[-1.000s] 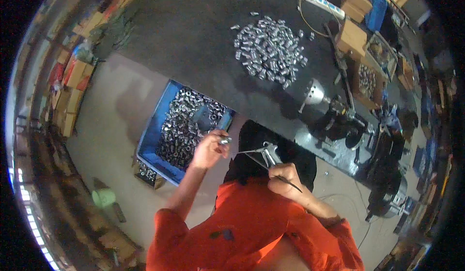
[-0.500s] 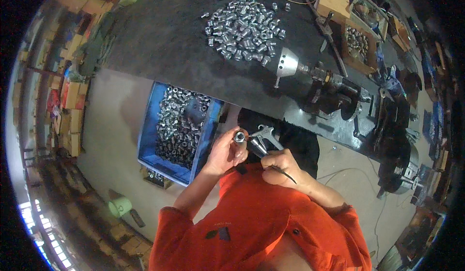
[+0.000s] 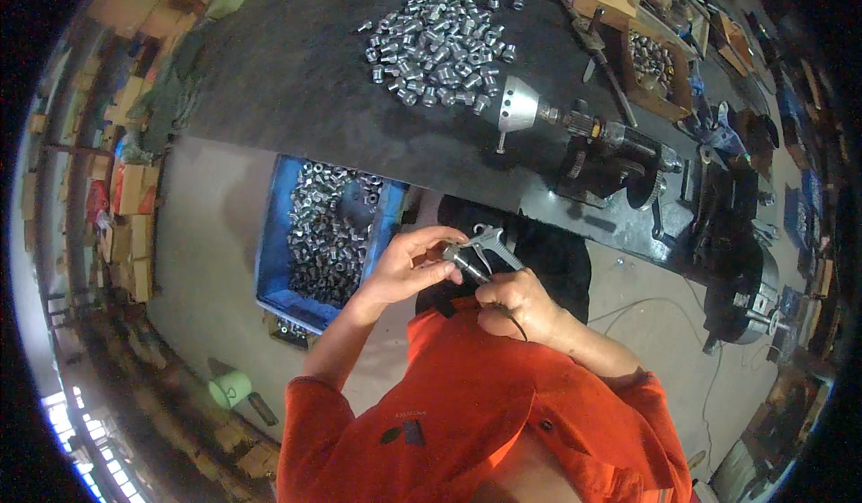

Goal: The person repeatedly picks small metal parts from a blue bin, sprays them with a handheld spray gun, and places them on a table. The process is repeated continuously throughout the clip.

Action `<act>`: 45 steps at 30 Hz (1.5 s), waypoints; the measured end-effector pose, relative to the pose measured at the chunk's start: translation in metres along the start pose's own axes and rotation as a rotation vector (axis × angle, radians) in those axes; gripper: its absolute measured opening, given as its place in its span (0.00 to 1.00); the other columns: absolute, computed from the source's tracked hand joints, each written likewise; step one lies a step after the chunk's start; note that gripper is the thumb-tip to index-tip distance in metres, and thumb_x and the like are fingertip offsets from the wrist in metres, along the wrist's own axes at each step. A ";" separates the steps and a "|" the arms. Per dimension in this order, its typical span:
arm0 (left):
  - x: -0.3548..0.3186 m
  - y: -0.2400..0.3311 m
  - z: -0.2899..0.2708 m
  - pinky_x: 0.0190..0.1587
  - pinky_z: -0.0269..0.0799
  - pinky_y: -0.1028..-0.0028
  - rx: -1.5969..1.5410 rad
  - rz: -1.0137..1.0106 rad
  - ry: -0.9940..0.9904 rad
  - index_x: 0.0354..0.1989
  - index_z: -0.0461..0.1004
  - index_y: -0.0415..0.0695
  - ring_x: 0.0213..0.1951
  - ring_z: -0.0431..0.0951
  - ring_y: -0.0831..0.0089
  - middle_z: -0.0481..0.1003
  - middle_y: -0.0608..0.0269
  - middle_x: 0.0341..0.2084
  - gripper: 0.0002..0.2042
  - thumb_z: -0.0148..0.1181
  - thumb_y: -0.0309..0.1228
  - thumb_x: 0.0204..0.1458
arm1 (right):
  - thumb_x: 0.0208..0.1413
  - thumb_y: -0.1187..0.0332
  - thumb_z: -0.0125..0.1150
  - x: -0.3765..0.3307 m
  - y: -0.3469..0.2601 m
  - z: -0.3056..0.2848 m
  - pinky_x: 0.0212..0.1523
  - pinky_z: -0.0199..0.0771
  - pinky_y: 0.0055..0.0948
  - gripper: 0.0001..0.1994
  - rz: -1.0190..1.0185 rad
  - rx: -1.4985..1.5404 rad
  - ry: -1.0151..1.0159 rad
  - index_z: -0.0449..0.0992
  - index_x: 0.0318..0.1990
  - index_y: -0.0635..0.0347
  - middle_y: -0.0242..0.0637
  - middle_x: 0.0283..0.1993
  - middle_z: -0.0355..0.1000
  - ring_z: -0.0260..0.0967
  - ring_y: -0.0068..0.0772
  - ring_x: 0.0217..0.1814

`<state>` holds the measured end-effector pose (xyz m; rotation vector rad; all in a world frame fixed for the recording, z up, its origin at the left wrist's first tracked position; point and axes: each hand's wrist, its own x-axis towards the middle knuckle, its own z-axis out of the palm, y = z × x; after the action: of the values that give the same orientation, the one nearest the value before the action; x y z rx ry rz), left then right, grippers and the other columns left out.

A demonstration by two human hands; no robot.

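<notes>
Left hand (image 3: 406,265): fingers closed on fitting (image 3: 452,252); | right hand (image 3: 523,304): gripping air gun (image 3: 505,250); | fitting: just beside air gun; whether they touch, I cannot tell; | bin (image 3: 275,242): near left hand, metal parts (image 3: 328,229) inside; | pile (image 3: 440,47): on table (image 3: 296,81)

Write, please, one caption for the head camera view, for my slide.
Left hand holds a small metal part near a grey pistol-shaped tool in the right hand, beside a blue bin.

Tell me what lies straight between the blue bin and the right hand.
In the head view, the left hand lies between the bin and the right hand, gripping a metal piece on the right hand's side.
</notes>
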<state>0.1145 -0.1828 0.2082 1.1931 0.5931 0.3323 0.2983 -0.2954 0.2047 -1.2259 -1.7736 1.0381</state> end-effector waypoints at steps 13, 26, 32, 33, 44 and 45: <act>0.007 -0.011 -0.002 0.25 0.65 0.83 0.020 -0.020 0.131 0.35 0.70 0.39 0.21 0.71 0.83 0.69 0.70 0.21 0.07 0.58 0.25 0.49 | 0.33 0.71 0.56 -0.002 0.008 0.004 0.19 0.59 0.41 0.08 -0.011 0.057 0.005 0.62 0.14 0.60 0.43 0.15 0.60 0.62 0.47 0.19; 0.009 -0.017 -0.029 0.21 0.64 0.72 1.100 0.469 0.442 0.24 0.71 0.42 0.16 0.67 0.67 0.65 0.63 0.17 0.13 0.63 0.22 0.24 | 0.30 0.76 0.53 0.004 -0.022 -0.014 0.15 0.49 0.36 0.11 -0.158 0.098 0.218 0.55 0.12 0.58 0.37 0.13 0.51 0.54 0.40 0.15; 0.003 -0.028 -0.030 0.23 0.66 0.66 1.152 0.454 0.419 0.25 0.72 0.44 0.21 0.72 0.60 0.69 0.60 0.20 0.14 0.65 0.27 0.24 | 0.31 0.76 0.53 0.021 -0.012 -0.015 0.19 0.53 0.35 0.09 -0.109 0.179 0.032 0.57 0.14 0.62 0.41 0.14 0.53 0.56 0.43 0.17; 0.003 -0.031 -0.027 0.24 0.66 0.65 1.161 0.443 0.391 0.25 0.72 0.44 0.21 0.72 0.59 0.69 0.60 0.20 0.14 0.65 0.27 0.24 | 0.32 0.75 0.54 0.023 -0.006 -0.001 0.19 0.55 0.36 0.08 -0.095 0.174 0.054 0.59 0.16 0.62 0.41 0.15 0.55 0.59 0.44 0.19; -0.007 -0.025 -0.052 0.21 0.62 0.78 0.856 0.067 0.576 0.21 0.73 0.39 0.17 0.67 0.80 0.70 0.62 0.14 0.04 0.58 0.23 0.34 | 0.28 0.75 0.57 0.007 -0.023 -0.007 0.13 0.54 0.38 0.10 -0.276 -0.011 0.120 0.58 0.13 0.58 0.37 0.13 0.53 0.56 0.40 0.14; -0.008 -0.027 -0.052 0.21 0.60 0.79 0.792 0.076 0.534 0.21 0.72 0.39 0.17 0.65 0.82 0.69 0.64 0.13 0.03 0.57 0.22 0.34 | 0.28 0.75 0.57 0.007 -0.022 -0.005 0.13 0.54 0.37 0.11 -0.324 -0.003 0.128 0.58 0.13 0.58 0.37 0.13 0.52 0.56 0.40 0.13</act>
<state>0.0755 -0.1566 0.1723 1.9071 1.2143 0.5102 0.2926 -0.2924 0.2280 -0.9433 -1.7987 0.7535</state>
